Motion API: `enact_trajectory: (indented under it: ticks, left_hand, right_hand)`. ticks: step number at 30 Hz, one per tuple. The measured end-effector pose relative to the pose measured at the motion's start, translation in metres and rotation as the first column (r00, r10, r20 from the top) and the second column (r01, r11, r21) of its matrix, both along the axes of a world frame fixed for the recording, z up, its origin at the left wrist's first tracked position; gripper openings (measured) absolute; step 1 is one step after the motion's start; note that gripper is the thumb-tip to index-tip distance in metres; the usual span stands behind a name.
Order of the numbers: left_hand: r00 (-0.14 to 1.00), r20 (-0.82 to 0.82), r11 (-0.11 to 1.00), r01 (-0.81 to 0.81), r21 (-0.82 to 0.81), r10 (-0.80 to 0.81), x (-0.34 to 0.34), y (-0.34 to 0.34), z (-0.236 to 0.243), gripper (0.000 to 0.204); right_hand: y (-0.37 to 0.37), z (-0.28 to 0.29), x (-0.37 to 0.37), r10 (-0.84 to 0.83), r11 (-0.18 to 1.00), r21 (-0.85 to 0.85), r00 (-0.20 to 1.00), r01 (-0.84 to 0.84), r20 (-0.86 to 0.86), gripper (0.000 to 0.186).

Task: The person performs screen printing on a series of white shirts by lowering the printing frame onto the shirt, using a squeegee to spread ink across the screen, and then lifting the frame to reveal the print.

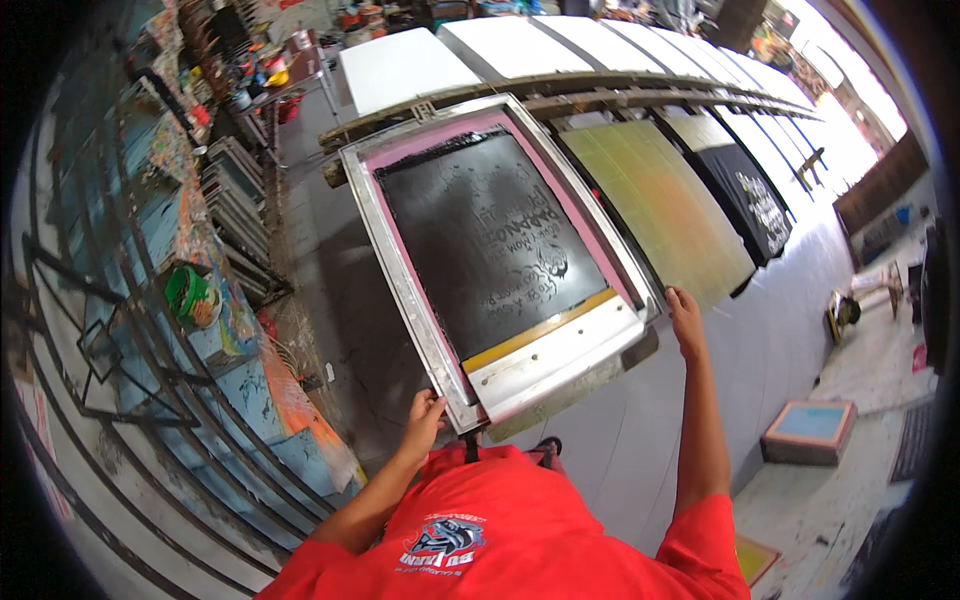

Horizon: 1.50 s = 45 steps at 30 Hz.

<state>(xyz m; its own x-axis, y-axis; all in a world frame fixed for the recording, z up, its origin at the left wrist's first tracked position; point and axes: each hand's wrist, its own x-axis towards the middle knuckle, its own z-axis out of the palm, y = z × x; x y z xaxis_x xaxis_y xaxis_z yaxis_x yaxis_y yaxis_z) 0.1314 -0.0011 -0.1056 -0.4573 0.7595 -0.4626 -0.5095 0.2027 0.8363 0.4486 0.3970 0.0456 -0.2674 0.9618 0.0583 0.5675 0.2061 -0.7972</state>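
Your left hand (422, 428) clamps the screen frame (408, 290) at seven o'clock, your outstretched right hand (686, 318) at four, grip unclear.

One wide, round view looks down and forward from the person's head, with the red shirt (480, 525) closest. The near edge of the frame (408, 285) lies just beyond; white boards (405, 70) stretch farther off.

You wear a bright red, short-sleeved shirt (560, 525). An emblem (448, 538) marks it: a fish-like figure in black, blue-grey and white, white lettering above and below. Flanking the emblem, your red sleeves (705, 545) leave both forearms (703, 440) bare; farther from it, your left hand (422, 427) and right hand (685, 318) are likewise bare.
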Motion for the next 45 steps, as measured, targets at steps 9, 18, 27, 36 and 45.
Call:
enact_trajectory:
  ticks: [9,18,27,36,45]
  left_hand:
    - [0.895,0.139,0.896,-0.436,0.080,0.423,0.024,0.029,-0.006,0.038]
    - [0.817,-0.196,0.817,-0.567,-0.104,0.542,0.027,0.051,-0.020,0.055]
    - [0.642,-0.607,0.727,-0.671,-0.148,0.468,0.042,0.058,0.064,0.066]
    - [0.584,-0.661,0.764,-0.645,-0.026,0.471,0.028,-0.017,0.081,0.056]
    - [0.694,-0.552,0.858,-0.506,0.082,0.462,-0.034,-0.108,0.094,0.045]
  right_hand:
    - [0.095,-0.055,-0.048,0.308,0.951,-0.035,0.951,-0.308,0.023,0.044]
    - [0.077,-0.030,-0.067,0.317,0.947,0.013,0.943,-0.320,0.103,0.048]
    - [0.081,-0.013,-0.062,0.332,0.932,-0.129,0.940,-0.339,-0.073,0.054]
    - [0.014,0.040,-0.051,0.329,0.814,-0.383,0.891,-0.436,-0.314,0.045]
    - [-0.099,0.041,-0.083,0.369,0.909,-0.141,0.914,-0.393,-0.172,0.033]
